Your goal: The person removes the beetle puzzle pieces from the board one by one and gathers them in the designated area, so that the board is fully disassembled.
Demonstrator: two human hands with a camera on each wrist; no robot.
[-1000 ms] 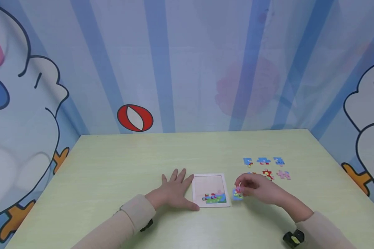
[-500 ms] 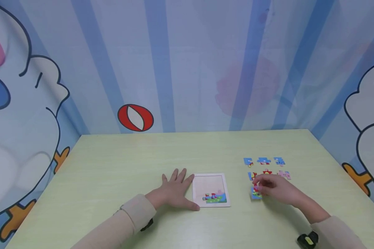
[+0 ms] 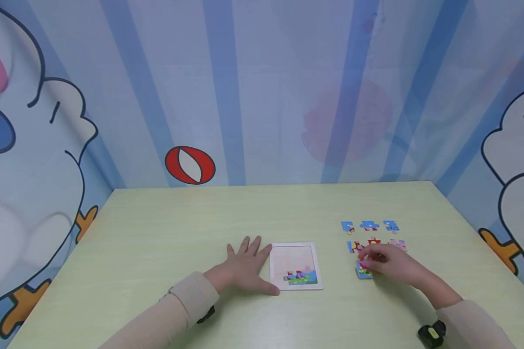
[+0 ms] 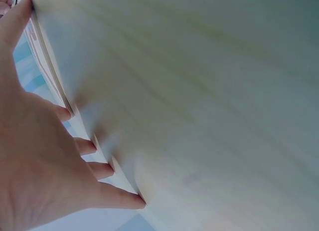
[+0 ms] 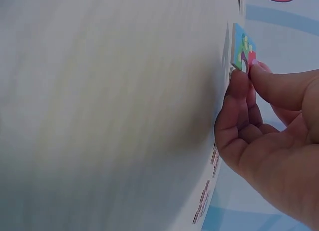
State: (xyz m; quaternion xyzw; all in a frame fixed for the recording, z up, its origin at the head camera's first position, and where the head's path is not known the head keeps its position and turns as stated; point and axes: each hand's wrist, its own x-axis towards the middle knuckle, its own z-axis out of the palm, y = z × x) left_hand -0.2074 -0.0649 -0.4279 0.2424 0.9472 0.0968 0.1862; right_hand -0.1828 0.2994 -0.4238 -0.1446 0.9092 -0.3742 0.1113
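Observation:
My left hand (image 3: 246, 268) lies on the table with fingers spread, its thumb and index finger touching the left side of a white square puzzle frame (image 3: 291, 246). Joined puzzle pieces (image 3: 303, 277) with green, blue and red print fill the frame's lower right part. To the right of the frame, my right hand (image 3: 388, 261) pinches a blue and green jigsaw piece (image 3: 363, 272) between thumb and fingers, low over the table. In the right wrist view that jigsaw piece (image 5: 243, 49) is tilted on edge, its lower end hidden by the fingertips.
Behind my right hand lie loose pieces in rows: a blue one (image 3: 347, 226), two more blue ones beside it, a red and yellow one (image 3: 355, 246) and a pink one (image 3: 399, 245). The table (image 3: 192, 218) ends at a printed blue curtain (image 3: 262, 97).
My right hand has moved to the right, away from the puzzle frame, carrying the jigsaw piece with it. The left hand and the frame have stayed put.

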